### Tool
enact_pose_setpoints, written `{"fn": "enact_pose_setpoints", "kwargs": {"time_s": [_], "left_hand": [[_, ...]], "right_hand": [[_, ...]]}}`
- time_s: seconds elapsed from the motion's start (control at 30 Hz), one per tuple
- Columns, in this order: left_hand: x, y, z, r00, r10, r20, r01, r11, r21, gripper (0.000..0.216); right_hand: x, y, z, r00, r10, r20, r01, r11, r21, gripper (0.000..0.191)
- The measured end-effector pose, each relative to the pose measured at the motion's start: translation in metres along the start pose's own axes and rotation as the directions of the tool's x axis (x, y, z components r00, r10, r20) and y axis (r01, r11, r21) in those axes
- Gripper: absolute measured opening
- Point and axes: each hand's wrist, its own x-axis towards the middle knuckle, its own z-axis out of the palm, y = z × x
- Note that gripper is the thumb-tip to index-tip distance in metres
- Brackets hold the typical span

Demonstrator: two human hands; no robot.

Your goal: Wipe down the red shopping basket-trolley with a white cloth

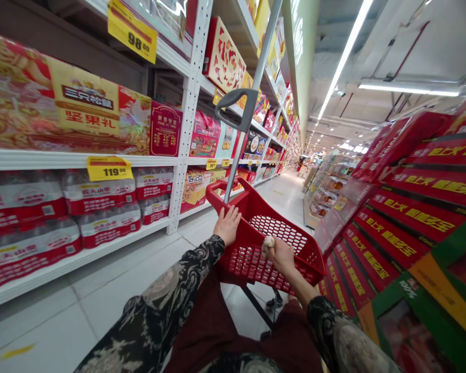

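The left hand [227,225] is laid on the near edge of a red shopping cart [246,235], close to its handle end, with fingers extended over the rim. The right hand [282,257] is closed around a crumpled white wad [268,243] at about the middle of the same edge; the material of the wad cannot be determined. Patterned sleeves [166,285] are worn on both arms.

At the cart's handle end, a tilted metal pole [235,163] is noted, fitted with a grey hooked handle [249,110]. The cart is positioned in front of maroon trousers [233,331], on a white tiled floor [50,331].

To the left, packs of bottled water [108,225] are stacked on the bottom shelf up to its front edge. Above them, a large gift box [89,109] is placed along the front edge of the next shelf, over a yellow price tag [109,169]. To the right, red boxes [411,217] with yellow lettering are piled beside the cart.
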Motion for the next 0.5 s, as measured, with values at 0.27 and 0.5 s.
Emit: {"fn": "enact_pose_setpoints", "kwargs": {"time_s": [0.27, 0.5], "left_hand": [[-0.005, -0.01, -0.016, 0.996, 0.056, -0.066, -0.059, 0.998, -0.04, 0.054], [-0.005, -0.034, -0.024, 0.855, -0.477, -0.203, 0.409, 0.861, -0.302, 0.065]], "right_hand": [[0.029, -0.067, 0.001, 0.985, -0.167, -0.04, 0.172, 0.971, 0.168, 0.043], [0.028, -0.057, 0.008, 0.976, -0.204, -0.081, 0.216, 0.958, 0.188, 0.043]]}}
